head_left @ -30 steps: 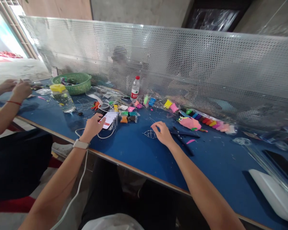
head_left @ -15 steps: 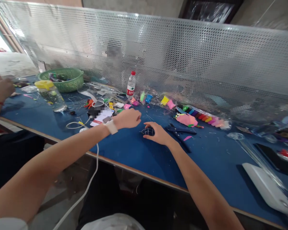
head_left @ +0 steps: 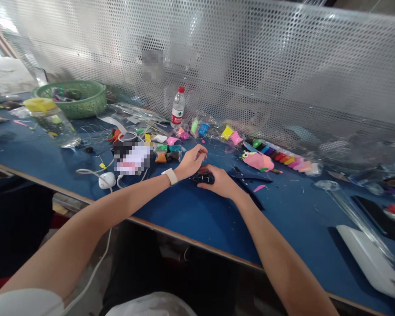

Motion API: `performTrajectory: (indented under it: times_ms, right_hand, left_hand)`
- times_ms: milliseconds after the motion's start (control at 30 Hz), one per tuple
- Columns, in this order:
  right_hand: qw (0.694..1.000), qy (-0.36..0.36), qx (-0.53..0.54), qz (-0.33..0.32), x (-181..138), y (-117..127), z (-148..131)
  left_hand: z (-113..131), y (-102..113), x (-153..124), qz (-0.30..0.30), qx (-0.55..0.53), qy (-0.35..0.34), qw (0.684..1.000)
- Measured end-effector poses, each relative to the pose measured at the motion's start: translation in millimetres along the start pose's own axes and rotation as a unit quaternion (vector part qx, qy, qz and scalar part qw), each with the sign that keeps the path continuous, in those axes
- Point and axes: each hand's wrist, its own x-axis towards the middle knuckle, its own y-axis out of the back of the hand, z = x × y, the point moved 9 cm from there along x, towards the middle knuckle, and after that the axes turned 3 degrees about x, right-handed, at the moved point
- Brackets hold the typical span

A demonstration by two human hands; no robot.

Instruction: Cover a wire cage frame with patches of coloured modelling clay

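A small rounded black piece with thin white lines crossing it like a net (head_left: 205, 177) rests low over the blue table, its near side toward me. My right hand (head_left: 219, 181) curls around its right end, thumb below and fingers above. Just above and left of it is my left hand (head_left: 193, 160), a pale band on the wrist. Its fingers are bent in toward the palm, and anything thin between them is too small to make out. Dark-handled pliers (head_left: 250, 179) lie right of my right hand, by a pink modelled clay figure (head_left: 258, 161).
Packets of coloured clay (head_left: 161, 156) and a row of clay sticks (head_left: 283, 158) line the back. A water bottle (head_left: 178, 108), a yellow-lidded jug (head_left: 52, 123) and a green basket (head_left: 85, 107) stand behind. A cable (head_left: 107, 180) lies left; a white device (head_left: 368, 259) sits right.
My left hand has moved right and down, close to the black piece. My right hand still holds that piece in nearly the same place. The view has tilted slightly downward.
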Motion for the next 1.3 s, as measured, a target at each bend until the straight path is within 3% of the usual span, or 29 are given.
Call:
performTrajectory:
  times_ms: [233, 467, 700, 933, 1067, 1300]
  right_hand:
    - [0.999, 0.006, 0.035, 0.011, -6.5, 13.0, -4.1]
    - [0.994, 0.085, -0.02, 0.07, -8.5, 29.6, -6.8]
    - [0.985, 0.115, -0.076, 0.106, -7.5, 27.3, -13.2]
    - [0.983, 0.092, -0.133, 0.089, -3.8, 21.1, -11.1]
    - [0.985, 0.101, -0.116, 0.082, -2.4, 21.3, -11.8]
    - [0.982, 0.105, -0.065, 0.146, -1.6, 29.5, -5.8]
  left_hand:
    - [-3.1, 2.4, -20.6, -0.114, -0.078, -0.098, 0.986]
    - [2.0, -4.4, -27.8, -0.191, -0.084, -0.141, 0.968]
    - [3.1, -6.0, -29.2, -0.181, -0.061, -0.142, 0.971]
    - [1.4, -4.8, -27.6, -0.164, -0.018, -0.144, 0.976]
    - [4.0, -6.2, -26.8, -0.159, -0.008, -0.149, 0.976]
    - [5.1, -6.2, -23.9, -0.148, 0.011, -0.166, 0.975]
